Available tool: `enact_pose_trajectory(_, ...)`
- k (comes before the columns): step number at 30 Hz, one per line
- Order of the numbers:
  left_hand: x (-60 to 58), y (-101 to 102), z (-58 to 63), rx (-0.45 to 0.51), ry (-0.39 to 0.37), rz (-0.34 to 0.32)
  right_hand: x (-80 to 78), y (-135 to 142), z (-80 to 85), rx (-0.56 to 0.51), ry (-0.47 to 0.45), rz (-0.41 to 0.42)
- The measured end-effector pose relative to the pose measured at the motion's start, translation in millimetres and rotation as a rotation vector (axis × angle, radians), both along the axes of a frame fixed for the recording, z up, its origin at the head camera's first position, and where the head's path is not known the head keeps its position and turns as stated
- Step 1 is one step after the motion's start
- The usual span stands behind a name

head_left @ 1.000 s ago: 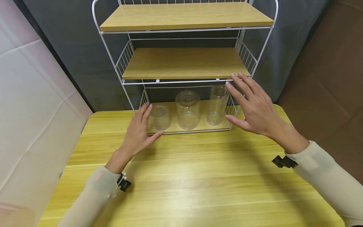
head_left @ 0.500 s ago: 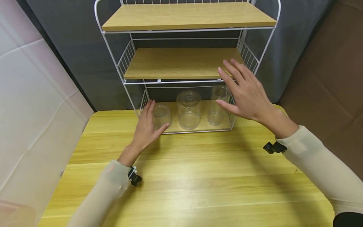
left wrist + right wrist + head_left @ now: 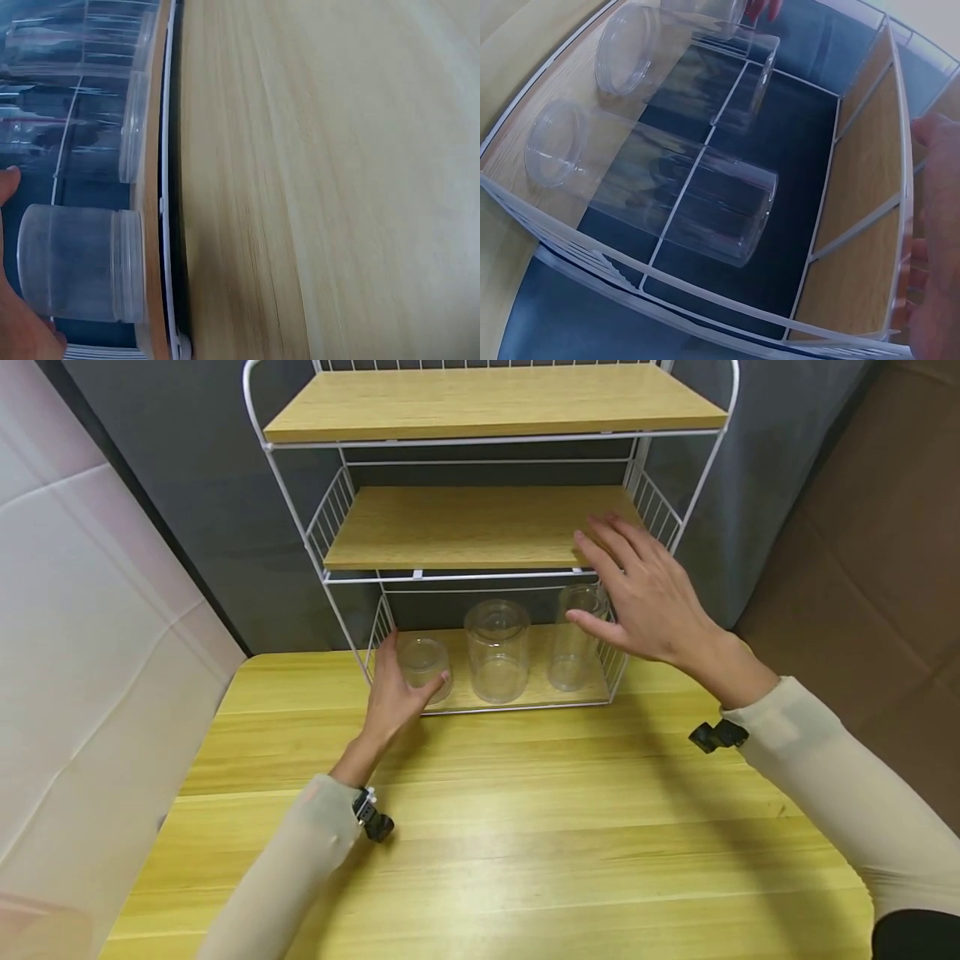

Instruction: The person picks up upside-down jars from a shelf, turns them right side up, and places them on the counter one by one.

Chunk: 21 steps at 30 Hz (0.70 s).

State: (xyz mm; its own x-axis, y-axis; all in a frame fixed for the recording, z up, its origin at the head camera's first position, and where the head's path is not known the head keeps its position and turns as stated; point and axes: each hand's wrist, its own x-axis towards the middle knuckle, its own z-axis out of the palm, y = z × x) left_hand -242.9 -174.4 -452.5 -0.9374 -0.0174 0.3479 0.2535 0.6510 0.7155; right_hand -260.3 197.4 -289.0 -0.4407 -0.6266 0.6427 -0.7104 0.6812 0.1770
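Three clear jars stand on the bottom shelf of a white wire rack: a short one (image 3: 422, 656) at left, a wider one (image 3: 498, 664) in the middle, a tall one (image 3: 572, 656) at right. My left hand (image 3: 392, 700) reaches about the short jar, fingers along its left side and thumb towards its front right. In the left wrist view a gap shows between the thumb and that jar (image 3: 75, 262), whose ringed end is down. My right hand (image 3: 651, 597) spreads at the middle shelf (image 3: 480, 527), near its right front edge; its thumb overlaps the tall jar's top in the head view.
Above is the rack's top shelf (image 3: 487, 402). Wire side panels (image 3: 332, 514) bound the shelves. The rack stands at the back of a yellowish wooden table (image 3: 487, 827), against a dark grey backdrop (image 3: 187, 485). White sheeting (image 3: 82, 652) hangs at left, brown sheeting (image 3: 862, 568) at right.
My left hand has moved right and closed in around the short jar, its thumb now overlapping the jar's front. My right hand has shifted up and left along the middle shelf's edge.
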Motion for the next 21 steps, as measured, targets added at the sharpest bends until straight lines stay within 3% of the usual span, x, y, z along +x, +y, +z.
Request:
enact_pose_trajectory(7, -4.7, 1.5, -3.0, 0.059, -0.056, 0.032, -2.9, -0.7, -3.4, 0.017, -0.004, -0.005)
enact_pose_trajectory(21, -8.8, 1.8, -12.1, 0.059, -0.043, 0.043, -5.7, -2.3, -15.3, 0.034, 0.043, -0.044)
